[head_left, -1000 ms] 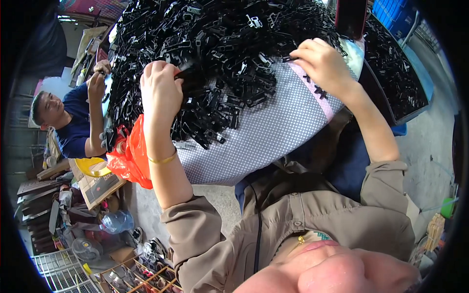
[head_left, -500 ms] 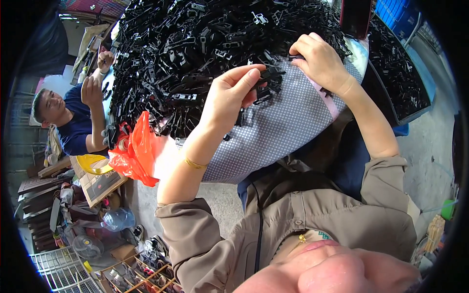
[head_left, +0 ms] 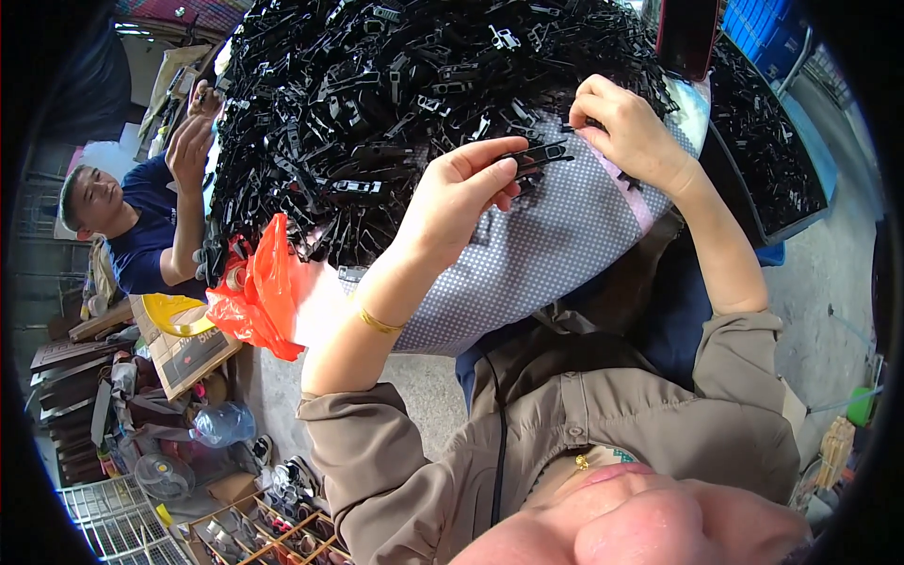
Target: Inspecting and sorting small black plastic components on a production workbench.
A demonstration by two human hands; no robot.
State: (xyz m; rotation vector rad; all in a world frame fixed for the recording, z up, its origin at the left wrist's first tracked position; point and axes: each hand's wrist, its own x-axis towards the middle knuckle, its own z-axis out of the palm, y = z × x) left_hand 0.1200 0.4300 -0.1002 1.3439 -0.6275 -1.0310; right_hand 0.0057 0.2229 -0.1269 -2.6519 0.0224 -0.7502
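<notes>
My left hand (head_left: 450, 202) pinches a slim black plastic clip-like part (head_left: 546, 153) between thumb and fingers, its slotted end pointing right. To its right, my right hand (head_left: 629, 132) has its fingertips closed on a small dark piece (head_left: 593, 124), mostly hidden by the fingers. A gap separates the two hands. Both are above a grey cloth with white dots (head_left: 537, 254), at the near edge of a large heap of similar black parts (head_left: 367, 104).
Left of the heap sits a co-worker (head_left: 141, 221) with raised hands. A red plastic bag (head_left: 259, 301) hangs at the table's left corner. A dark red upright object (head_left: 686, 38) stands at the far right, near a bin of black parts (head_left: 767, 151).
My left hand has moved slightly right and down, and its black part now shows more fully. My right hand has shifted a little down and right. The co-worker's hands have moved up.
</notes>
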